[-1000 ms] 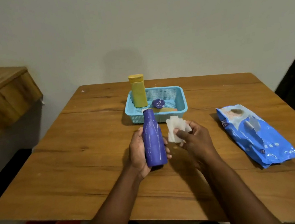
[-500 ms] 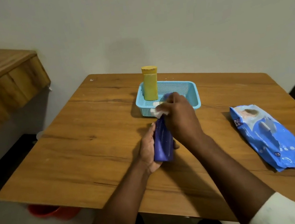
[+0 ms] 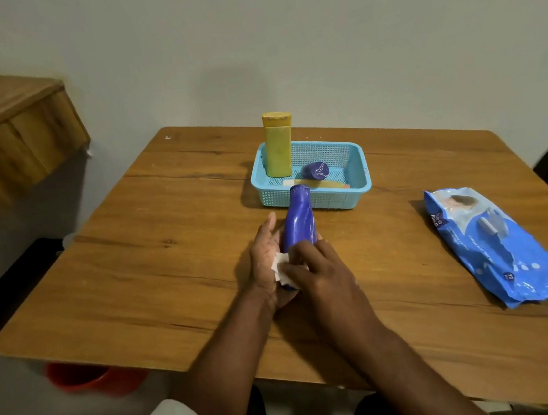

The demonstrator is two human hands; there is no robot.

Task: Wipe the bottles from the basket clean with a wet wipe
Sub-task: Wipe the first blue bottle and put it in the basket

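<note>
My left hand [image 3: 265,260] cradles a blue bottle [image 3: 298,220] just above the wooden table [image 3: 154,256], its neck pointing away from me toward the basket. My right hand [image 3: 318,271] presses a white wet wipe [image 3: 280,265] against the bottle's lower end, which it hides. Behind them stands a light blue mesh basket [image 3: 358,176]. Inside it a yellow bottle [image 3: 278,144] stands upright at the left, a small blue bottle [image 3: 315,170] lies on its side, and a flat yellow and white tube [image 3: 325,183] lies on the floor.
A blue pack of wet wipes [image 3: 494,242] lies on the table to the right. A wooden ledge [image 3: 5,137] juts out at the far left. A red bucket [image 3: 93,377] sits on the floor under the table's near left edge.
My right hand slid the wipe down from the blue bottle's neck to its lower end, uncovering the neck. One second ago the wipe was held apart from the bottle.
</note>
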